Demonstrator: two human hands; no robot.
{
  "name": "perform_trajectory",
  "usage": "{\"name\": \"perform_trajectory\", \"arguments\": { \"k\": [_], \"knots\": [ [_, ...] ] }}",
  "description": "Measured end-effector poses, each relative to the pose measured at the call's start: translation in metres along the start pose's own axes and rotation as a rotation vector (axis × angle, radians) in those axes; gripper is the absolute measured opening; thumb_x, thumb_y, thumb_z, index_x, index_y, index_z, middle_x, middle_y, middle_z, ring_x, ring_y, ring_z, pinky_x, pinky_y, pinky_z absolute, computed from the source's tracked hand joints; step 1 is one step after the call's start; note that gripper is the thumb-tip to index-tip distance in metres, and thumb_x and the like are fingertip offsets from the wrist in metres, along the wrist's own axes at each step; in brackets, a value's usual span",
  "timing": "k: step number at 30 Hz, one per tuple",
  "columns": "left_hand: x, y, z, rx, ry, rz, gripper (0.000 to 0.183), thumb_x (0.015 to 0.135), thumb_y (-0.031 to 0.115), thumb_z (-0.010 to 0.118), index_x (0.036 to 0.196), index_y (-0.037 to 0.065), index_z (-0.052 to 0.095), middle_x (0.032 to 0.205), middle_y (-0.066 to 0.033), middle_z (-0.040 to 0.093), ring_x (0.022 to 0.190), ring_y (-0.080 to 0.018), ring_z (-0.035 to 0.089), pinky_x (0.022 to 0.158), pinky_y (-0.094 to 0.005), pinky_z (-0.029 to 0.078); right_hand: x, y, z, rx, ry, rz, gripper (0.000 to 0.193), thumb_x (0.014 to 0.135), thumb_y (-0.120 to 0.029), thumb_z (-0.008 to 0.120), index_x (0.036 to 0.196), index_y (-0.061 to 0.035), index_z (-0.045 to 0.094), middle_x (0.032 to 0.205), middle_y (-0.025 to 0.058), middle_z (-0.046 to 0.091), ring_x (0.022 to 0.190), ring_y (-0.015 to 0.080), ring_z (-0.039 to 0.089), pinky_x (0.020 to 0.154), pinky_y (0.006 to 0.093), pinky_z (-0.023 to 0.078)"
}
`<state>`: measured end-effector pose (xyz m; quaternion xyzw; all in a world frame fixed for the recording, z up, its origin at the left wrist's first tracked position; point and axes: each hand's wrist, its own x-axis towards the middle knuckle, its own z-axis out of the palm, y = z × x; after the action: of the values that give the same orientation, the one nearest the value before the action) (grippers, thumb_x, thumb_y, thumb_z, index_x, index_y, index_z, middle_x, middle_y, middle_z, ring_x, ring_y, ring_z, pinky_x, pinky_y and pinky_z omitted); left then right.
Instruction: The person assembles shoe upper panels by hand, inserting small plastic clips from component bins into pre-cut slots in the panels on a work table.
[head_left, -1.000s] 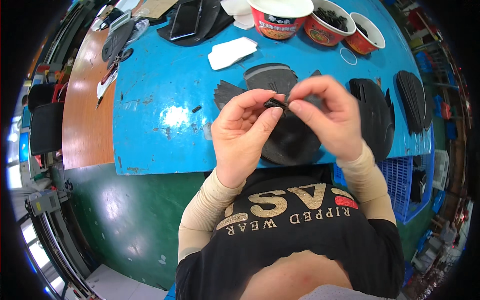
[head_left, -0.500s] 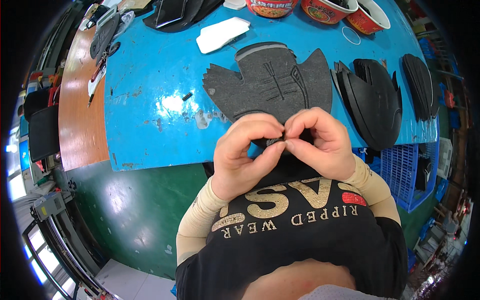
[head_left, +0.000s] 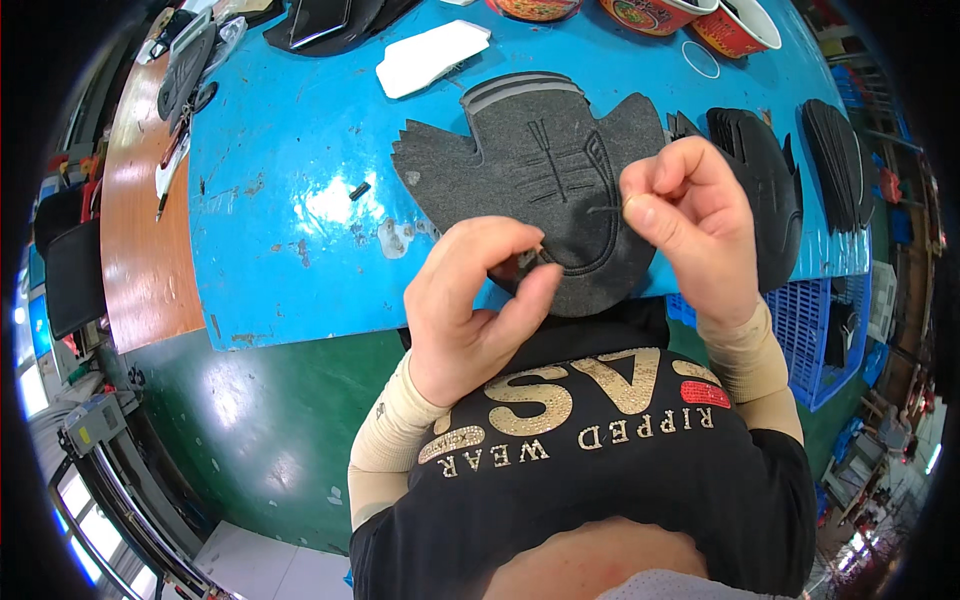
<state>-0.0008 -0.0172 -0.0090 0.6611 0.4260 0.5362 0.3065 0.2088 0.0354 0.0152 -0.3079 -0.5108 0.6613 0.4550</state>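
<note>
My right hand (head_left: 695, 215) pinches a thin dark strip (head_left: 604, 209) between thumb and forefinger, over the right part of a fanned stack of dark grey insoles (head_left: 500, 185). The top insole has raised black lines and a curved ridge. Lower and to the left, my left hand (head_left: 480, 300) is above the stack's near edge, its thumb and forefinger apart. A small greyish spot shows between those fingers; I cannot make out what it is. The left hand's other fingers are mostly hidden.
More black insoles (head_left: 775, 205) are piled to the right, with another stack (head_left: 835, 165) beyond. Red paper bowls (head_left: 655, 20) and a white sheet (head_left: 435, 58) are at the back of the blue table (head_left: 270, 250). A blue plastic crate (head_left: 790, 340) stands below the right edge.
My hands were together at the stack's near edge and have come apart. The right has moved up and right with the thin strip; the left finger and thumb have spread.
</note>
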Motion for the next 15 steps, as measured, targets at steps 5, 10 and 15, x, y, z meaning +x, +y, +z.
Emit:
{"name": "perform_trajectory", "arguments": {
  "k": [5,10,15],
  "knots": [
    [0.010,0.004,0.018,-0.575,0.120,-0.259,0.030,0.081,-0.007,0.071,0.107,0.001,0.059,0.099,-0.0055,0.060,0.081,-0.0091,0.059,0.069,-0.0224,0.049,-0.001,0.013,0.025,0.173,-0.019,0.004,0.021,0.091,0.004,0.061,0.101,-0.0063,0.045,0.100,0.0051,0.059,0.091,0.0076,0.057,0.081,0.0220,0.048],
    [0.004,-0.001,0.017,-0.572,0.041,-0.279,0.024,0.084,-0.005,0.070,0.106,0.001,0.062,0.100,-0.0060,0.061,0.084,-0.0100,0.060,0.070,-0.0223,0.050,-0.007,0.018,0.032,0.115,-0.049,-0.001,0.021,0.092,0.004,0.060,0.100,-0.0070,0.044,0.099,0.0045,0.057,0.088,0.0062,0.055,0.078,0.0210,0.047],
    [0.008,0.002,0.010,-0.108,-0.022,-0.061,0.020,0.079,0.000,0.075,0.097,0.003,0.067,0.092,-0.0082,0.064,0.075,-0.0140,0.061,0.062,-0.0244,0.050,-0.016,0.020,0.029,0.152,-0.047,-0.003,0.022,0.092,0.005,0.059,0.099,-0.0068,0.042,0.099,0.0051,0.056,0.089,0.0060,0.053,0.078,0.0215,0.047]
  ]
}}
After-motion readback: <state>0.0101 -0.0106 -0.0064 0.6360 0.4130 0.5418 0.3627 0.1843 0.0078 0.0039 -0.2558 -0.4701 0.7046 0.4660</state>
